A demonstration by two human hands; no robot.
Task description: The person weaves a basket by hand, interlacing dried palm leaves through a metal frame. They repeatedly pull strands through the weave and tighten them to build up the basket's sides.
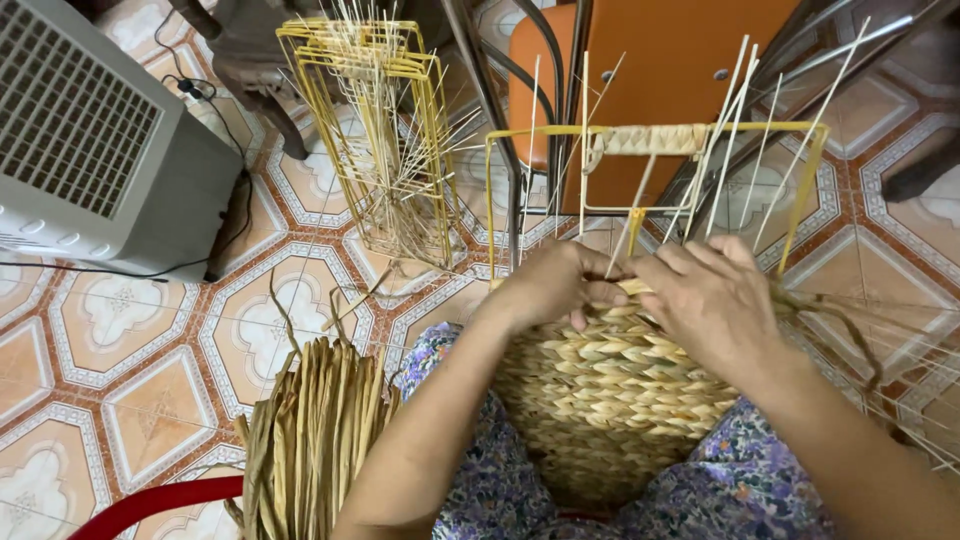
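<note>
A half-woven basket of tan dried strands rests in my lap, built on a yellow wire frame with thin upright reeds. My left hand presses on the top edge of the weave, fingers curled around a strand. My right hand sits next to it on the rim, pinching the same flat weaving strand between the uprights. The upper part of the frame stays bare except for a short wrapped section on its top bar.
A bundle of dried strands lies at my left knee beside a red curved rim. Empty yellow wire frames with reeds stand behind on the patterned tile floor. A grey fan unit sits far left; an orange chair stands ahead.
</note>
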